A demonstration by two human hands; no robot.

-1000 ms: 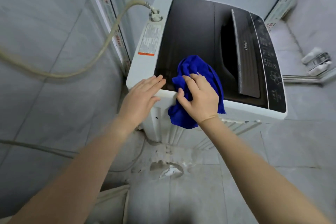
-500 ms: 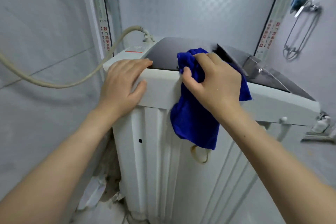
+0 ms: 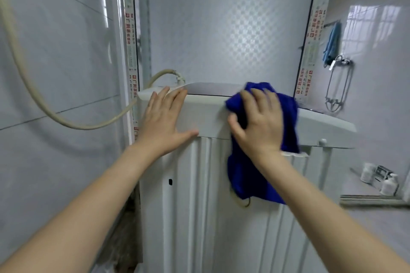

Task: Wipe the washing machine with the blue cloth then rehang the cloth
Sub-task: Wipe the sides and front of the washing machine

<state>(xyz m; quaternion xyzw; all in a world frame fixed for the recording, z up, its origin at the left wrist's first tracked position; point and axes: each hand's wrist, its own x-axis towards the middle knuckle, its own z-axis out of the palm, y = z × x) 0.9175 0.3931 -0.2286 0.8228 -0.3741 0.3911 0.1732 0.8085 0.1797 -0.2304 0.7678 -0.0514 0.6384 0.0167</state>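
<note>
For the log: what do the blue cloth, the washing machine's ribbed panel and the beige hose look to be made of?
Blue cloth: soft fuzzy fabric, probably microfibre; it drapes limply, matte nap. Washing machine panel: white, smooth, slightly glossy; painted metal or plastic, cannot tell which. Hose: flexible plastic or rubber, dull finish; it sags in a curve.
</note>
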